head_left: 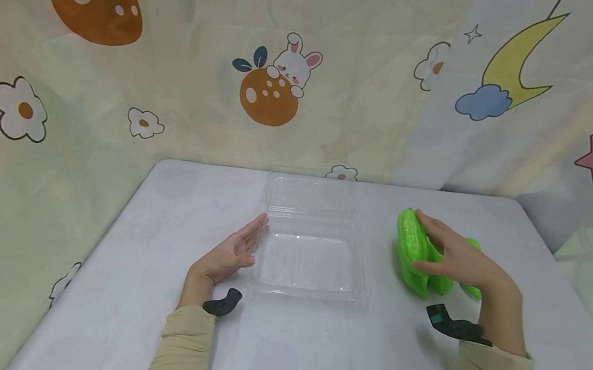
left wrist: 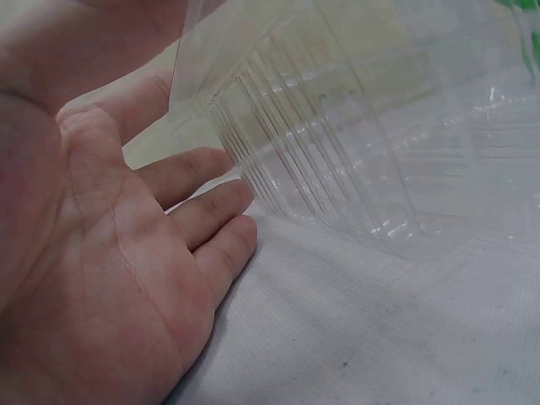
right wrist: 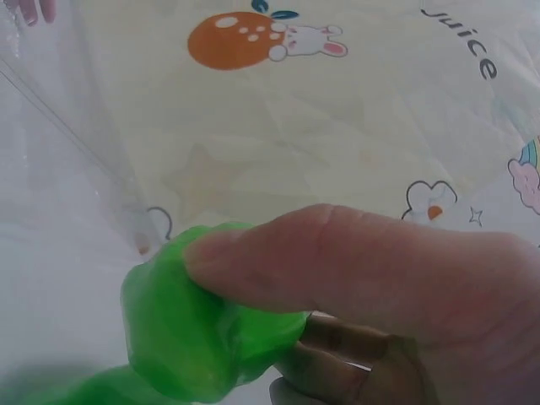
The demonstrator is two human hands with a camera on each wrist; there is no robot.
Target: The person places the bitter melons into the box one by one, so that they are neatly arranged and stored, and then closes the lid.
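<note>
A clear plastic clamshell box (head_left: 307,262) lies unfolded on the table, its lid (head_left: 311,195) laid back toward the wall. My left hand (head_left: 230,252) is at the box's left side. In the left wrist view, its loosely extended fingers (left wrist: 207,207) meet the ribbed plastic wall (left wrist: 278,143). On the right, my right hand (head_left: 463,252) pinches a long, glossy, bright-green vegetable-like piece (head_left: 413,251) between thumb and fingers. Its rounded, lobed end (right wrist: 181,325) shows under the thumb in the right wrist view. More green pieces (head_left: 473,290) sit partly hidden behind the hand.
A pale cloth covers the table (head_left: 272,362). Behind its far edge hangs a printed curtain (head_left: 202,110) with flowers, a rabbit and a moon. Dark bands (head_left: 222,304) are worn on both wrists.
</note>
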